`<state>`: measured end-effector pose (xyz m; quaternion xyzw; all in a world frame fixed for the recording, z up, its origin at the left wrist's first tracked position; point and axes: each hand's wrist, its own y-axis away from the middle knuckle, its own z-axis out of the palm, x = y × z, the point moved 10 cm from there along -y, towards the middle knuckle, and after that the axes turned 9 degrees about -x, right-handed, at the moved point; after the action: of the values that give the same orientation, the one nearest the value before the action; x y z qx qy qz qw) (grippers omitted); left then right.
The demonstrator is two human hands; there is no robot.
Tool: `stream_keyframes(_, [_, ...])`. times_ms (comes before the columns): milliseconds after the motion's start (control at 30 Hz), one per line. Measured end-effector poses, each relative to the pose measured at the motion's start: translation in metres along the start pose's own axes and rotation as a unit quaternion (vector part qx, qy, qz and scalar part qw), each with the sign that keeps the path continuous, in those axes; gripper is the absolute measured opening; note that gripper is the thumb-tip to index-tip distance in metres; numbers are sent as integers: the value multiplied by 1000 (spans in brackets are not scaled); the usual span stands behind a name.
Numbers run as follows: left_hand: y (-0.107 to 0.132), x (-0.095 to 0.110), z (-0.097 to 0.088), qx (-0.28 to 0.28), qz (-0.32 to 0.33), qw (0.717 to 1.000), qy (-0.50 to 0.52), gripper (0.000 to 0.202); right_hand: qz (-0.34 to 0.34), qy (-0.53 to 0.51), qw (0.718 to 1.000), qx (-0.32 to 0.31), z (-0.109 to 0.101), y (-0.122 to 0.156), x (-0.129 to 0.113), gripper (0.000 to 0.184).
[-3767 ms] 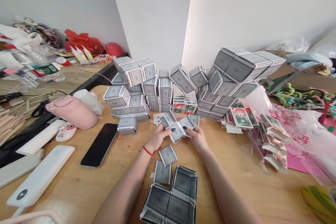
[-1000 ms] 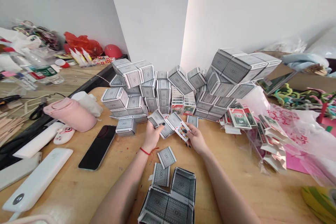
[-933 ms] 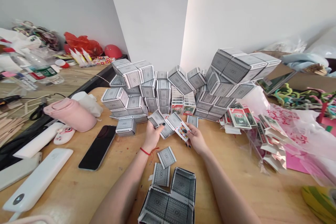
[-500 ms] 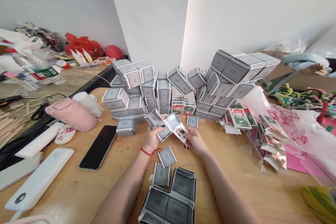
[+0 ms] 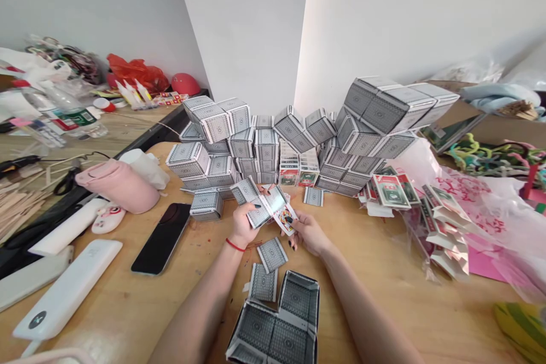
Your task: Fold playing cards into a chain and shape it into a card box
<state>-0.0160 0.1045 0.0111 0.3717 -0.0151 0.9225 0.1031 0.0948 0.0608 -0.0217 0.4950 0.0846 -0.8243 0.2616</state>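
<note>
Both sets of fingers [image 5: 251,207] are closed on playing cards: the left hand [image 5: 244,227] pinches a lattice-printed panel [image 5: 257,216], the right hand [image 5: 310,234] a glossy piece [image 5: 284,215] showing a court-card face. Nearer, on the smooth wooden worktop [image 5: 384,250], lie squarish cards [image 5: 272,254] and a hollow, boxy card assembly [image 5: 273,330]; behind, stacked card cubes [image 5: 267,145].

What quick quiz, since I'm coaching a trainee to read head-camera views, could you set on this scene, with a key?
1. Which wrist wears the thin red cord bracelet? A) right B) left C) both
2. True or false: the black rectangular phone lies nearer the bare left hand than the bare right hand.
3. What is the right hand holding between thumb and fingers?

Key: 1. B. 2. True. 3. A white-edged paper playing card with a colourful printed picture.
</note>
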Motion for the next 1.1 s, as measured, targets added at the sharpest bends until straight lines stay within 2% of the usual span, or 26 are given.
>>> stream_keyframes(267, [3, 1, 0, 39, -5, 999, 2, 25, -5, 4, 1000, 20, -6, -1, 2, 25])
stream_keyframes(500, [3, -3, -4, 39, 1, 999, 34, 14, -4, 11, 999, 43, -12, -1, 2, 22])
stream_keyframes(767, [7, -17, -8, 62, -8, 998, -3, 11, -9, 14, 998, 62, -13, 0, -2, 21])
stream_keyframes(1100, [7, -20, -5, 43, -28, 999, -1, 11, -34, 26, 996, 76, -15, -1, -4, 24])
